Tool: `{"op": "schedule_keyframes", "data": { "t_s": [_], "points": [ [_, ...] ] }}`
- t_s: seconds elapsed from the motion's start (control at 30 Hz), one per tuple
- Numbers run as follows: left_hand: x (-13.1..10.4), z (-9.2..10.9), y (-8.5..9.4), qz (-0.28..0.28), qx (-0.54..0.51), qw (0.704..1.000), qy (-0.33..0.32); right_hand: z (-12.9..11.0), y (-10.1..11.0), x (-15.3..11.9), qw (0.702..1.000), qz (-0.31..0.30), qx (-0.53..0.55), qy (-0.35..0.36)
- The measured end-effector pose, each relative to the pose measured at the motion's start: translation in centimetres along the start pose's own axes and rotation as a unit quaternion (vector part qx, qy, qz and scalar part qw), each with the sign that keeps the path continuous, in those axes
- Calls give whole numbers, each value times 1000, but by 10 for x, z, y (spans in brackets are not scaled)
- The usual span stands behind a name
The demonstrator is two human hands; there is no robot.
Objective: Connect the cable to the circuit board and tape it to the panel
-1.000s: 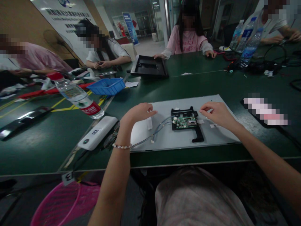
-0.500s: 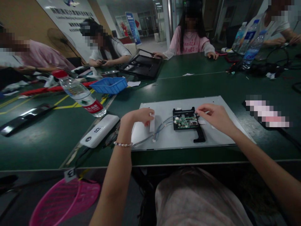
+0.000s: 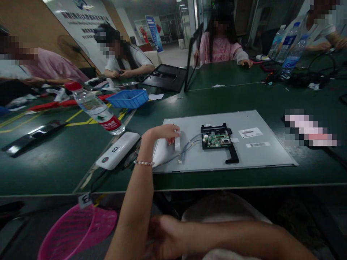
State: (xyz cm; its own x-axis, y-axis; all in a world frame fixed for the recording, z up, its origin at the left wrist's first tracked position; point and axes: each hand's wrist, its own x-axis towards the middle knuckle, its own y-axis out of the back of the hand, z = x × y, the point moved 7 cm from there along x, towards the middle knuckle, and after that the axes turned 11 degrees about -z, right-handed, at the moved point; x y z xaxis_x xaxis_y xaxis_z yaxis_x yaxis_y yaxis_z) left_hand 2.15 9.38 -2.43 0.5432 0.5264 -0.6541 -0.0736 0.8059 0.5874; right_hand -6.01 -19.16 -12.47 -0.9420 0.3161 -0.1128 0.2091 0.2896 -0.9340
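A flat grey panel (image 3: 195,159), like the back of a display, lies on the table in front of me. My left hand (image 3: 168,133) is over its left part, fingers curled in a pinch at the top of a narrow white strip (image 3: 177,143). To the right of that hand, a green circuit board (image 3: 217,140) sits in a black bracket (image 3: 232,155) on the panel. Thin grey-blue cables (image 3: 189,145) run left from the board, passing below my left hand. Low by my lap, my right hand (image 3: 169,234) is against my left forearm, its fingers shadowed and partly hidden.
Left of the panel are a white power bank (image 3: 118,150), a red-capped water bottle (image 3: 101,117) and a blue tray (image 3: 128,98). A phone (image 3: 310,128) lies at right. A pink basket (image 3: 78,231) stands below the table edge. Across the table, a co-worker holds a black frame (image 3: 193,57).
My right hand has left the circuit board and come down to my left forearm, uncovering two labels on the panel. My left hand stays at the strip. A co-worker's black frame has swung upright.
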Motion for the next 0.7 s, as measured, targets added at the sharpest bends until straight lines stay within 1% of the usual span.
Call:
{"op": "schedule_keyframes", "data": {
  "t_s": [0.03, 0.1, 0.17, 0.27, 0.33, 0.4, 0.5, 0.53, 0.63, 0.7],
  "points": [
    [0, -1, 0, -4, -4, 1000, -2, 8, -1, -3, 998, 10, 54, -35],
    [1, -2, -1, -8, -6, 1000, -4, 18, -4, -11, 986, 25, 150, -70],
    [1, -2, -1, -3, 3, 1000, 1, 19, -6, -18, 982, 32, 177, -55],
    [2, 1, 1, 10, 19, 1000, 13, 11, -6, -25, 983, 23, 180, 15],
    [3, 2, 2, 10, 22, 999, 20, 9, -8, -29, 985, 0, 168, 34],
    [4, 2, 2, 3, 17, 1000, 24, 13, -10, -31, 989, -12, 150, 6],
    [4, 1, 1, -4, -4, 1000, 18, 18, -8, -30, 992, -6, 123, -41],
    [3, 1, 2, 0, -10, 1000, 12, 16, -7, -28, 992, -3, 121, -38],
    [2, 1, 3, 12, -18, 1000, 1, 5, -6, -22, 992, 2, 129, 15],
    [2, 1, 3, 6, -20, 1000, 4, 4, -8, -22, 994, -7, 112, 8]
  ]
}}
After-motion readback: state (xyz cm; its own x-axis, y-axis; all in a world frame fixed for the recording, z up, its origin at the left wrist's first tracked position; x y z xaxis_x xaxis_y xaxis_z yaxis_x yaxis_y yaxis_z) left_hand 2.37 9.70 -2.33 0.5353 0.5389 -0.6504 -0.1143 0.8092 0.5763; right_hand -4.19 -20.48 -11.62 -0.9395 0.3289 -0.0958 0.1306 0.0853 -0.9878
